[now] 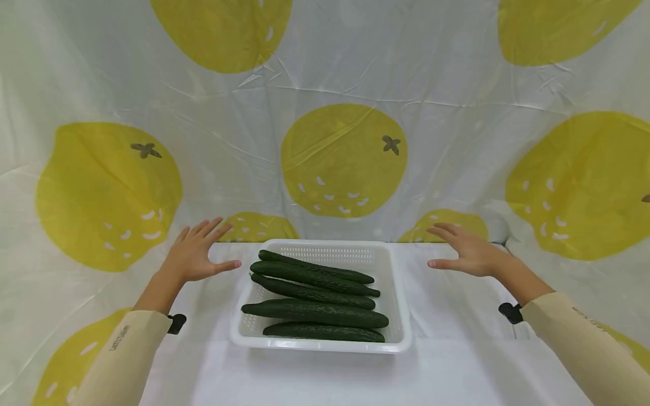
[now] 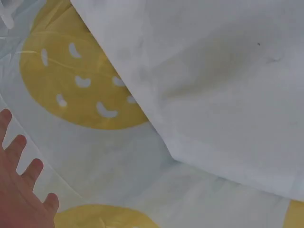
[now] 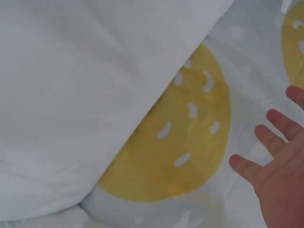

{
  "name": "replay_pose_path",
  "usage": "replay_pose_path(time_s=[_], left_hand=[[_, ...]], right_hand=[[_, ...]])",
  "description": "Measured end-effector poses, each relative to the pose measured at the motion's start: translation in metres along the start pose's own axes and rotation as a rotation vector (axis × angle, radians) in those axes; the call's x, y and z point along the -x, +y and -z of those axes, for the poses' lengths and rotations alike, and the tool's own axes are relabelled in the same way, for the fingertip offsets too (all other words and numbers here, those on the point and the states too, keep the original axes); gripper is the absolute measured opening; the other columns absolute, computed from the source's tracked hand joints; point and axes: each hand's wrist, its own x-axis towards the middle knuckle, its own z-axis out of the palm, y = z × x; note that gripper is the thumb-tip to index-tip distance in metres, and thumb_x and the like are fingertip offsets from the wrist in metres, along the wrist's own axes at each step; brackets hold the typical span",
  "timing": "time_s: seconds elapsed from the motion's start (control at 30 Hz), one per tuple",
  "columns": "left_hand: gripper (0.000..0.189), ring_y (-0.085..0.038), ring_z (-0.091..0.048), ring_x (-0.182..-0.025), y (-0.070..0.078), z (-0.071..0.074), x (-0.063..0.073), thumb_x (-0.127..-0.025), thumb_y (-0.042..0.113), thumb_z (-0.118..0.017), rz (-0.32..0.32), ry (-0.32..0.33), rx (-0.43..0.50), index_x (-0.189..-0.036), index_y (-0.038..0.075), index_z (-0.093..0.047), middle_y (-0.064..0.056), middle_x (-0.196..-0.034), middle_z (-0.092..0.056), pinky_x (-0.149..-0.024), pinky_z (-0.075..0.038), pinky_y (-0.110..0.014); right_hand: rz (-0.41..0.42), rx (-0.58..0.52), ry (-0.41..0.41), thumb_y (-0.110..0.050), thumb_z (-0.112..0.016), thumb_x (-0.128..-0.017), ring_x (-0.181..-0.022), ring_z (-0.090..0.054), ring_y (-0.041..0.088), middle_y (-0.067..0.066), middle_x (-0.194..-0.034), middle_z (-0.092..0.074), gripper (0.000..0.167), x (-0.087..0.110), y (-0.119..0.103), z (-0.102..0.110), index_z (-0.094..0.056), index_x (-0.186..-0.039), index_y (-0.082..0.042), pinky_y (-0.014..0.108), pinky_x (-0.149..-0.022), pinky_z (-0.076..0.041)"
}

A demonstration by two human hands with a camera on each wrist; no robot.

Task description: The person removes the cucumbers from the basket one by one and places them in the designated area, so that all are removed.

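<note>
Several dark green cucumbers (image 1: 315, 312) lie side by side in a white plastic basket (image 1: 401, 316) in the head view. To the left of the basket, my left hand (image 1: 195, 256) hovers with fingers spread and thumb pointing toward it. On the other side, my right hand (image 1: 469, 254) is held out the same way, apart from the basket and holding nothing. The left wrist view shows part of the left hand (image 2: 21, 183) with its fingers apart. Spread fingers of the right hand (image 3: 280, 166) appear in the right wrist view. Neither wrist view shows the basket.
The basket stands on a table covered with a white cloth (image 1: 284, 380). Behind the table hangs a pale curtain (image 1: 447, 152) printed with yellow lemons. Dark straps (image 1: 176, 323) sit at both wrists, by the beige sleeves.
</note>
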Motion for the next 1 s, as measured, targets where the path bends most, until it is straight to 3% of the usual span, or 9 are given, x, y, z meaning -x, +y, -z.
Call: replay_pose_path(time_s=[0.13, 0.27, 0.43, 0.7, 1.0], left_hand=[[0.087, -0.052, -0.035, -0.145, 0.005, -0.009, 0.005, -0.089, 0.062, -0.067, -0.042, 0.05, 0.143, -0.159, 0.019, -0.039, -0.017, -0.166, -0.034, -0.115, -0.022, -0.073], [0.072, -0.051, -0.037, -0.144, 0.013, -0.021, 0.011, -0.096, 0.046, -0.066, -0.057, 0.045, 0.317, -0.158, 0.02, -0.041, -0.017, -0.164, -0.037, -0.11, -0.03, -0.074], [0.065, -0.045, -0.031, -0.15, 0.024, -0.036, 0.015, -0.099, 0.04, -0.066, -0.044, 0.013, 0.494, -0.157, 0.023, -0.043, -0.014, -0.162, -0.04, -0.115, -0.025, -0.07], [0.068, -0.039, -0.042, -0.144, 0.043, -0.049, 0.029, -0.099, 0.044, -0.067, -0.02, -0.003, 0.633, -0.159, 0.031, -0.039, -0.007, -0.16, -0.044, -0.108, -0.034, -0.072], [0.065, -0.032, -0.057, -0.122, 0.058, -0.054, 0.041, -0.1, 0.028, -0.066, -0.065, 0.004, 0.779, -0.159, 0.024, -0.039, -0.01, -0.142, -0.055, -0.106, -0.045, -0.056]], right_hand=[[0.018, -0.026, 0.011, -0.065, -0.063, -0.093, -0.146, -0.039, 0.044, 0.013, -0.165, -0.032, 0.084, -0.013, -0.015, -0.008, -0.036, -0.16, -0.022, 0.07, -0.11, -0.036], [0.057, -0.045, 0.052, -0.062, -0.063, -0.094, -0.143, -0.044, 0.042, 0.013, -0.161, -0.04, 0.078, -0.025, -0.031, -0.016, -0.044, -0.156, -0.018, 0.067, -0.109, -0.038], [0.094, -0.09, 0.121, -0.053, -0.064, -0.098, -0.137, -0.052, 0.038, 0.013, -0.148, -0.055, 0.063, -0.036, -0.051, -0.03, -0.058, -0.143, -0.01, 0.061, -0.109, -0.042], [0.151, -0.165, 0.148, -0.043, -0.064, -0.101, -0.128, -0.059, 0.034, 0.011, -0.141, -0.062, 0.052, -0.048, -0.08, -0.045, -0.06, -0.14, -0.009, 0.056, -0.105, -0.048], [0.225, -0.269, 0.062, -0.028, -0.067, -0.101, -0.129, -0.059, 0.032, 0.016, -0.141, -0.062, 0.05, -0.063, -0.114, -0.05, -0.057, -0.143, -0.002, 0.051, -0.103, -0.051]])
